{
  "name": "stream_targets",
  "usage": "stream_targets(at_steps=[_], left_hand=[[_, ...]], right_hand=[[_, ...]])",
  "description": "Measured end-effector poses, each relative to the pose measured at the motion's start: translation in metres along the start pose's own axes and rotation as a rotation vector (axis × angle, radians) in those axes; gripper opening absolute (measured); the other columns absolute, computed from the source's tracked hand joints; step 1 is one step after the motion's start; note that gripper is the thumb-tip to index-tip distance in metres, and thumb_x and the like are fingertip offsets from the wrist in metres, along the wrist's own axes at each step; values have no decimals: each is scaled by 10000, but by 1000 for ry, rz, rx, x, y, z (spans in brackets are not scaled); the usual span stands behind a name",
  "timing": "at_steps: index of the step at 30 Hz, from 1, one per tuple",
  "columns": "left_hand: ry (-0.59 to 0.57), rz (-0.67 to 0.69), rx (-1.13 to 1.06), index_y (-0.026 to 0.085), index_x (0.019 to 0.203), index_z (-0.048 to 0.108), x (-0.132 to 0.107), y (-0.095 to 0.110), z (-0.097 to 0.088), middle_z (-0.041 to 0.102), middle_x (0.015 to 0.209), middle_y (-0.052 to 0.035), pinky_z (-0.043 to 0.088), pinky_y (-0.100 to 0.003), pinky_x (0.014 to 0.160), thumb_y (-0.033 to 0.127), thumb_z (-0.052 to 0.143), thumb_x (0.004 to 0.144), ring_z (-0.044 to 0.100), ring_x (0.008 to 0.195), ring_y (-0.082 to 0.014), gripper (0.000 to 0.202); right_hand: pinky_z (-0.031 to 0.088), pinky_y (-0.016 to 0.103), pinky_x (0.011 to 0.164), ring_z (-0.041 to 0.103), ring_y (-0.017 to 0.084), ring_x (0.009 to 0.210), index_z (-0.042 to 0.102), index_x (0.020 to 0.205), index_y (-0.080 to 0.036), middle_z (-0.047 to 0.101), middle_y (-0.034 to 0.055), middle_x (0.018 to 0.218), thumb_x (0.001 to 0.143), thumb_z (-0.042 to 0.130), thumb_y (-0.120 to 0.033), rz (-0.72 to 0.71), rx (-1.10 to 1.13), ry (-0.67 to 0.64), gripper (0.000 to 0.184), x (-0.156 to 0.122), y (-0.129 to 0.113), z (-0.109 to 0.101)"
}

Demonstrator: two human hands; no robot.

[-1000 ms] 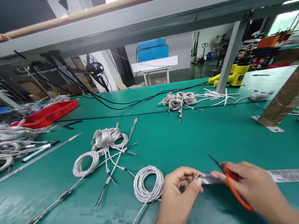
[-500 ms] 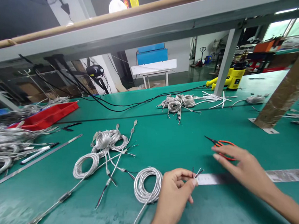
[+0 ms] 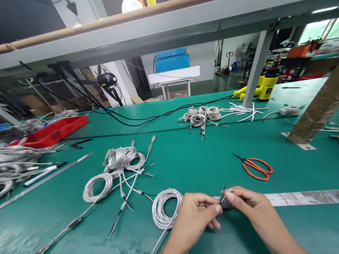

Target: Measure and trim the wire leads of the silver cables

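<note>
My left hand point(image 3: 195, 215) pinches the end of a cable whose coil point(image 3: 167, 209), clear-jacketed and silvery, lies just to its left. From those fingertips stick out thin loose wires point(image 3: 223, 195), one of them black. My right hand point(image 3: 250, 206) has its thumb and forefinger closed on the light-coloured wire ends, close to the left fingertips. Beneath both hands runs a flat steel ruler point(image 3: 312, 197), partly covered by them. Orange-handled scissors point(image 3: 256, 168) lie on the green table beyond my right hand.
Several coiled cables point(image 3: 117, 159) with bared wire ends lie to the left. A red tray point(image 3: 52, 132) and a second ruler point(image 3: 44, 180) are farther left. More coils point(image 3: 204, 115), white tubes point(image 3: 247, 110) and a yellow tool point(image 3: 262, 88) sit at the back. A wrapped post point(image 3: 320, 103) rises at right.
My right hand has moved left and down from beside the scissors to the wire ends, and its fingers have closed on them. The left hand stays almost in place.
</note>
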State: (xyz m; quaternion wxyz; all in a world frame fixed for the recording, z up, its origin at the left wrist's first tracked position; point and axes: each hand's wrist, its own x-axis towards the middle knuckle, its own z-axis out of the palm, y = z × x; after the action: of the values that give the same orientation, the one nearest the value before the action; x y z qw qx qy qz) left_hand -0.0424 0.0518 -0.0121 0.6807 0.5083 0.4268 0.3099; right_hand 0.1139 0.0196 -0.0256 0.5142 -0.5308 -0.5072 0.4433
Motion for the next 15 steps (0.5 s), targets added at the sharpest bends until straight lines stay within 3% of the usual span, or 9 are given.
stream_targets(at_steps=[3, 7, 12, 15], left_hand=[[12, 34, -17, 73, 733, 630, 1, 2, -1, 650, 634, -71, 376, -184, 407, 274, 647, 665, 555, 407, -90, 213], [133, 112, -4, 83, 722, 623, 0, 5, 0, 648, 617, -59, 367, -167, 385, 258, 605, 711, 546, 383, -80, 176], [198, 181, -32, 98, 723, 598, -2, 6, 2, 642, 618, -42, 352, -150, 366, 237, 581, 736, 528, 364, -65, 141], [194, 196, -8, 98, 719, 594, -3, 4, 5, 631, 615, -37, 356, -152, 367, 231, 579, 737, 522, 368, -65, 135]], right_hand=[[429, 205, 637, 547, 135, 657, 660, 662, -179, 623, 0, 661, 752, 592, -390, 72, 89, 13, 240, 2, -4, 8], [444, 232, 585, 554, 143, 609, 680, 782, -163, 633, 15, 650, 704, 634, -402, 167, 199, 27, 256, 11, -8, 18], [462, 259, 628, 581, 172, 678, 676, 670, -157, 648, 57, 743, 691, 650, -332, -26, 93, 4, 178, 15, -12, 23], [460, 251, 604, 572, 168, 655, 664, 661, -157, 636, 53, 713, 699, 637, -313, -57, 64, 24, 163, 12, -13, 23]])
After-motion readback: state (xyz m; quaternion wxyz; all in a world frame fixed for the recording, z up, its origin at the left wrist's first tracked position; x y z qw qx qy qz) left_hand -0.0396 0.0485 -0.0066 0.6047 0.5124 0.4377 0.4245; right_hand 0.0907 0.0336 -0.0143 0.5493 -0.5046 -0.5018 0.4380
